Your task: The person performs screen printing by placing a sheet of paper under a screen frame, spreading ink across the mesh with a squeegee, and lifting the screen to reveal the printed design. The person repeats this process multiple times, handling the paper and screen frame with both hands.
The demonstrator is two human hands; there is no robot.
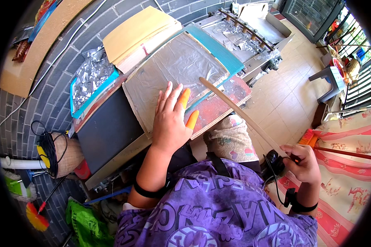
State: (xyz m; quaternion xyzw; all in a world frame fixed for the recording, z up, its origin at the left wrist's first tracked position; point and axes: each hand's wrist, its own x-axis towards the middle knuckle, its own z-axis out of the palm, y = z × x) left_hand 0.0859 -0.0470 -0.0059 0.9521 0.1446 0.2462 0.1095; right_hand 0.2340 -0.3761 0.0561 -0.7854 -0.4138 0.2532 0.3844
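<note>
My left hand (171, 115) lies spread over the near left part of a grey, wrinkled sheet (176, 68) on a flat board, fingers apart. Orange finger cots (191, 119) cover its thumb and index finger. In my right hand (303, 163), out to the right, is one end of a long, thin wooden stick (241, 114). The stick's rounded far end reaches over the sheet's right part; whether it touches is unclear. Beneath the board is a teal ribbed mat (218, 44), on a worn red board (232, 95).
A stack of tan paper (139, 34) stands behind the sheet. Foil scraps fill a blue tray (113, 78) at the left. A metal frame with a bar (247, 27) lies farther back. A grey stool (330, 80), a broom (309, 139) and a patterned curtain (343, 182) are at the right.
</note>
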